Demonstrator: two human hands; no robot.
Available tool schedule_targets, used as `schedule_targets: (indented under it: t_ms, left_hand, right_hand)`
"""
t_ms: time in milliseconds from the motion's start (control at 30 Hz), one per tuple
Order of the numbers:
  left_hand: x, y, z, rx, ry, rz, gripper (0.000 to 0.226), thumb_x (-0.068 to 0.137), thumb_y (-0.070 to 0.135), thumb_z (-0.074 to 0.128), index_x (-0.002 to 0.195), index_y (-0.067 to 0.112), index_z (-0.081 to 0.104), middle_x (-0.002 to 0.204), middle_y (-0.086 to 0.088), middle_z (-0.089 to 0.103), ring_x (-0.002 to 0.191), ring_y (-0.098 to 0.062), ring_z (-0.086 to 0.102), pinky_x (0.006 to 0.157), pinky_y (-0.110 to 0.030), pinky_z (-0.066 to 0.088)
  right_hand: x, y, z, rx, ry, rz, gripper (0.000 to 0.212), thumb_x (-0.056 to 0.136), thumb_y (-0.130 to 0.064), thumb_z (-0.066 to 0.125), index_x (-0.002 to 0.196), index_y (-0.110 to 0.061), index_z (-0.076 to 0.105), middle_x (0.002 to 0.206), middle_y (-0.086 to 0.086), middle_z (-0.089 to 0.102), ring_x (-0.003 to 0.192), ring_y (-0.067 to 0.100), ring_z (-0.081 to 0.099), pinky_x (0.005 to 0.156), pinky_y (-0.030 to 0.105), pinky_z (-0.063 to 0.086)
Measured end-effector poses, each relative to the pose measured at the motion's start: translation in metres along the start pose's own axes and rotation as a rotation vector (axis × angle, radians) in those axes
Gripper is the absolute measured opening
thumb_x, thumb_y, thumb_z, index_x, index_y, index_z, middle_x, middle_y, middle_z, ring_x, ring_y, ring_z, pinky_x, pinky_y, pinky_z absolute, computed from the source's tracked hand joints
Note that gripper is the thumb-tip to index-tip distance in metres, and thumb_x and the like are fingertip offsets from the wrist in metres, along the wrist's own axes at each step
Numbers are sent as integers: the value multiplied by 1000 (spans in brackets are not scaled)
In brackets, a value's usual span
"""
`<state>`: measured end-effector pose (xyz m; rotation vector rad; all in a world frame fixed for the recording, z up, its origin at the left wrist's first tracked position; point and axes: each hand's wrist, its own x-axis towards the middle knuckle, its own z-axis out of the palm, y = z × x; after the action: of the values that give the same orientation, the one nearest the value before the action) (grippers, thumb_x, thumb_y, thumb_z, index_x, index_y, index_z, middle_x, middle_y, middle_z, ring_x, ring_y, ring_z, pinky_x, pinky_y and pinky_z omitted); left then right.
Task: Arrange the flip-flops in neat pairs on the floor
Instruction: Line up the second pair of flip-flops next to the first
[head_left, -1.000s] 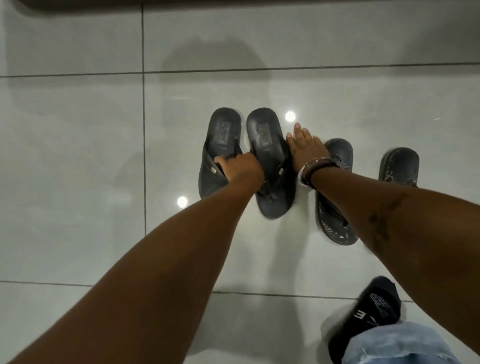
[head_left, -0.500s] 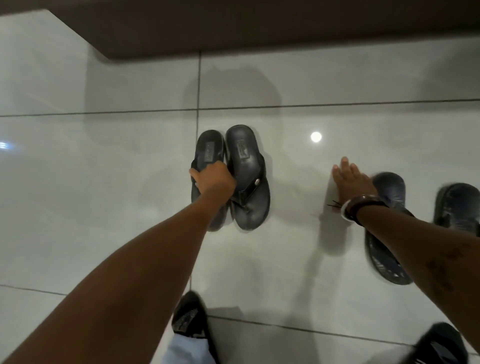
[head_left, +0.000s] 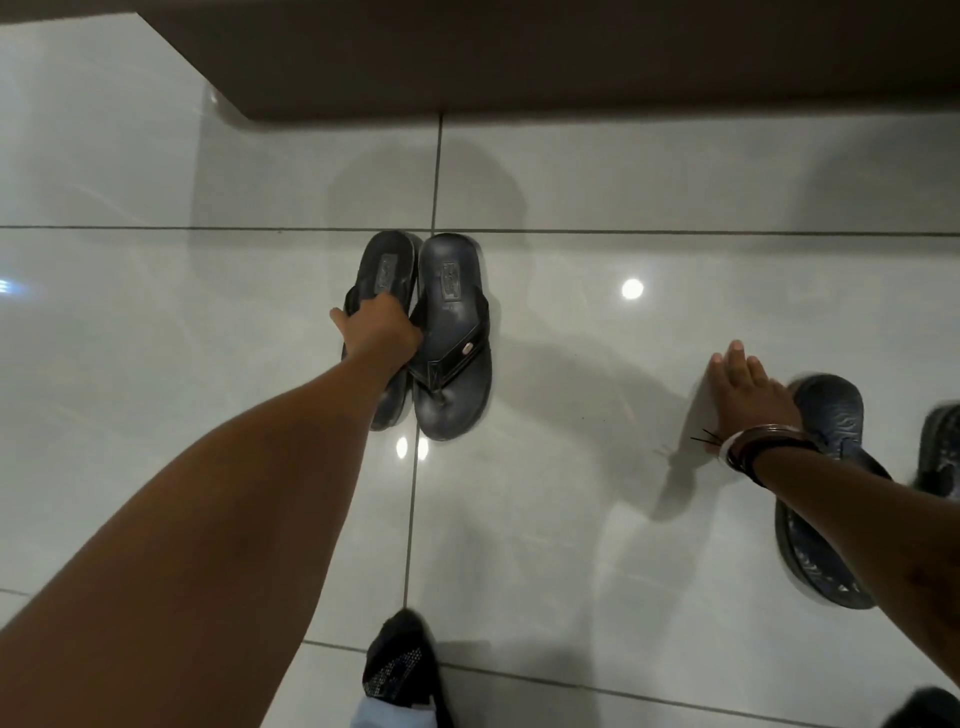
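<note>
Left hand (head_left: 378, 332) gripping matte black flip-flop (head_left: 382, 280), right hand (head_left: 748, 389) open flat on glossy tile (head_left: 571, 519)

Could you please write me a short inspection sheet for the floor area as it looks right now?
Surface: glossy pale tiled floor with dark grout lines and light reflections.
Job's things: left pair of dark flip-flops side by side, touching, near a grout crossing. A third flip-flop lies angled at right; a fourth flip-flop is cut off by the frame edge.
Clutter: nothing seen.
Grips: left hand closed on the straps of the left pair's left sandal; right hand open, fingers spread, beside the third flip-flop's end, contact unclear.
Cables: nothing seen.
Surroundings: dark brown ledge along the top; the person's black footwear at the bottom; bracelets on the right wrist.
</note>
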<state>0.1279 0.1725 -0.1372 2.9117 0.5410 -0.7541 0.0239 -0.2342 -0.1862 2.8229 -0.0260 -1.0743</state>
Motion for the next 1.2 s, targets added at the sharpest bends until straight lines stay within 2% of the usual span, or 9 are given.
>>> schedule_targets:
  t_ms: [200,433,500,600,700,800,900,1067,1200]
  left_hand:
    - [4,0,12,-52,20,-39,22,83,32,66,94,14,61,80,-7,65,79,-25,52,103,-48,27]
    - [-5,11,13,-49,15,-79,28,81,32,68,66,20,49,61,-2,52,79,-28,55,103,-48,28]
    - [-12,17,13,-33,36,-94,23,82,34,67,72,16,56,68,-6,57,89,-32,60,106,-49,25]
    - [-23,30,10,8,168,-122,33,88,42,54,77,11,59,79,-19,65,97,-39,61,113,-56,16]
    - [-48,58,17,141,317,76,49,95,41,44,95,-4,62,98,-34,64,103,-46,56,110,-63,22]
    - [-90,119,32,96,252,418,58,97,39,47,126,-11,49,125,-38,53,118,-47,48,108,-58,26]
    - [-127,184,53,6,101,539,67,96,43,49,143,-3,36,152,-25,35,141,-35,30,117,-51,15]
    - [-169,247,113,-55,-50,367,76,97,52,40,150,0,22,159,-20,18,147,-32,15,120,-51,9]
    - [-179,259,148,-30,-89,281,82,95,55,39,151,0,14,161,-19,13,148,-31,11,119,-51,6]
  right_hand:
    - [-3,-1,-5,9,-11,6,80,90,-15,55,147,-10,-1,158,15,-9,144,33,6,114,45,26]
    - [-2,4,-4,42,-11,-22,75,90,-7,50,148,-12,1,158,14,-10,145,32,5,113,45,26]
    - [-4,10,-6,62,-38,-29,70,93,-5,45,148,-12,2,158,13,-10,145,32,5,114,45,24]
    - [-11,13,-12,163,-73,-25,55,99,-9,32,148,-14,9,159,9,-9,146,28,2,117,45,14]
    - [-32,28,-22,272,66,67,58,92,-17,50,143,-9,24,159,13,4,143,30,13,116,46,17]
    - [-74,66,-24,365,214,283,64,85,-28,59,138,-2,33,155,19,17,137,34,24,113,49,23]
    - [-107,104,-6,417,164,478,74,84,-44,62,136,2,36,151,23,26,135,37,28,112,50,25]
    - [-107,137,42,380,-7,669,68,81,-58,59,123,-5,52,128,20,55,121,38,46,103,50,32]
    - [-93,135,59,472,37,747,24,71,-37,67,85,-19,62,95,11,70,102,32,58,95,49,33]
